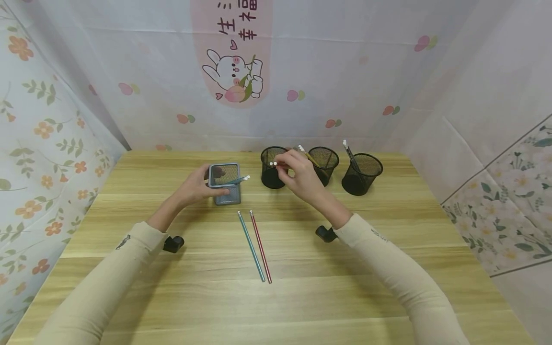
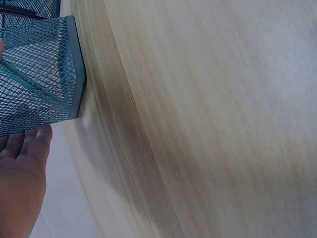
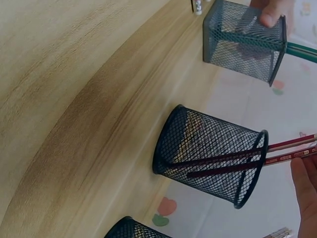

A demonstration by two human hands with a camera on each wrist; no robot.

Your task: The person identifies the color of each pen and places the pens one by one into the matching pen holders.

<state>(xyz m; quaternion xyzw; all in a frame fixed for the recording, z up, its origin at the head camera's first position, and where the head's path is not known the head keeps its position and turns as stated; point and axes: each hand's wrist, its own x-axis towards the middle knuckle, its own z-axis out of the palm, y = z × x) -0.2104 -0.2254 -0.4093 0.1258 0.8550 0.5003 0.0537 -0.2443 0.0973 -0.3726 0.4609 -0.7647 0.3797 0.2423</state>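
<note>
My left hand [image 1: 194,187] grips a square grey mesh pen holder [image 1: 227,198], thumb on its near side and the other fingers around the left and back. Teal-green pencils [image 3: 301,52] lean inside it. At the leftmost round black mesh pen holder [image 1: 271,181], my right hand [image 1: 302,176] pinches red pencils [image 3: 290,157] near their white eraser ends. Their lower parts stand inside that holder. On the table, a teal pencil [image 1: 251,247] and a red pencil [image 1: 260,247] lie side by side, nearer to me than both hands.
Two more round black holders stand to the right: the middle one [image 1: 328,167] has yellowish pencils [image 1: 308,155], the far right one [image 1: 364,178] dark pencils [image 1: 351,155]. Small black objects [image 1: 174,244] lie by each forearm. A printed curtain [image 1: 327,72] hangs behind the wooden table [image 1: 207,297].
</note>
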